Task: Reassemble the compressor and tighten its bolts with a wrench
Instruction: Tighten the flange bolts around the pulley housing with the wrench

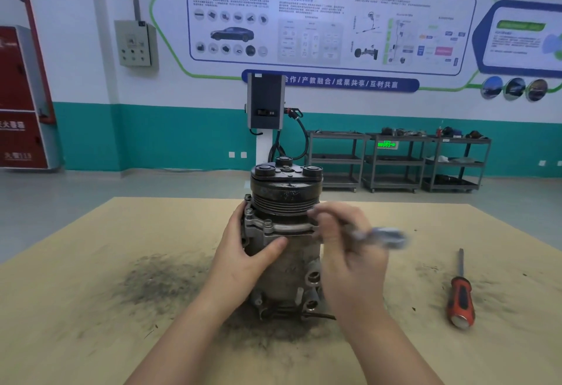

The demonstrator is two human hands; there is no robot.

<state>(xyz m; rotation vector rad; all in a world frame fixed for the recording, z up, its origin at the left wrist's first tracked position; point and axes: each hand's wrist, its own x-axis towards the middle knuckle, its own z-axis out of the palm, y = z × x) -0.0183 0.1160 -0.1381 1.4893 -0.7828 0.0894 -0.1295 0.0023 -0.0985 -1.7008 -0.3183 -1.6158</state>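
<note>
Table: flat tan top, matte, far edge running straight across the view, near edge out of frame.

Compressor stands upright at mid-table, pulley end up, base on the surface, nearer the far edge than the near one.

Screwdriver lies flat toward the right edge, well apart from the compressor; red-and-black handle nearest the viewer, shaft pointing at the far edge.

Dark gritty smudge spread left of the compressor and around its base. Fainter streaks near the screwdriver.
</note>
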